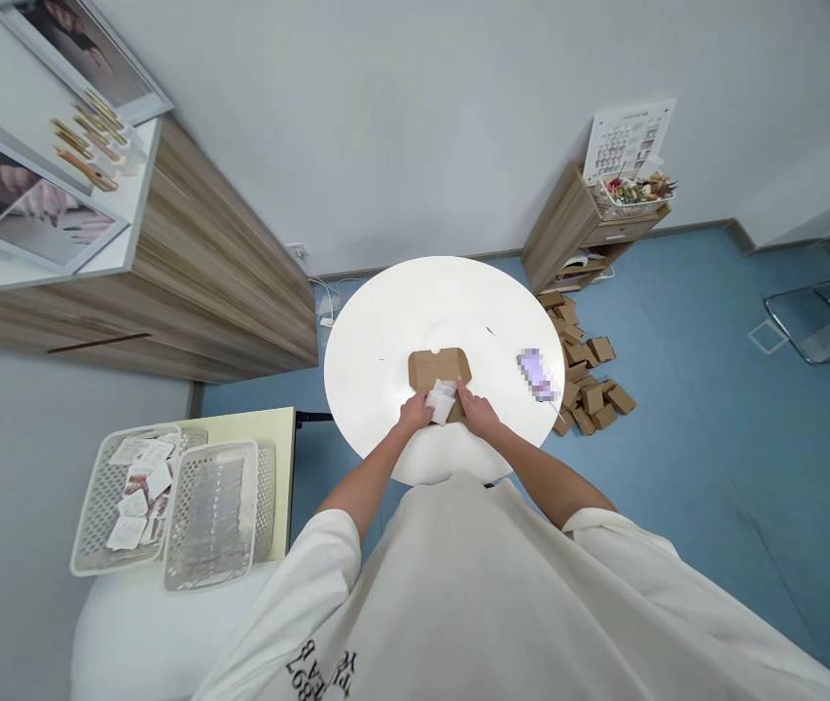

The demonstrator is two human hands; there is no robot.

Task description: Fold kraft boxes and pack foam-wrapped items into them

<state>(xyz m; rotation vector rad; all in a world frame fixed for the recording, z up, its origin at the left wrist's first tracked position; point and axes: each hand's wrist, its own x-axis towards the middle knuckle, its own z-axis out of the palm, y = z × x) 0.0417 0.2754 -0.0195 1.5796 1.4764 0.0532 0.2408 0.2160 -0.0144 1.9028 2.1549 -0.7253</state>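
Observation:
A flat, unfolded brown cardboard box (438, 368) lies near the middle of the round white table (385, 331). Over its near edge both my hands hold a small white packet (443, 399). My left hand (415, 413) grips the packet's left side with curled fingers. On the packet's right side, my right hand (478, 413) pinches it. A blurred purple object (535, 374) lies on the table to the right of my hands.
Two white mesh baskets (166, 506) stand on a pale side table at my left, one holding white packets. Several folded brown boxes (590, 385) are piled on the blue floor right of the table. Wooden cabinets stand at left and back right.

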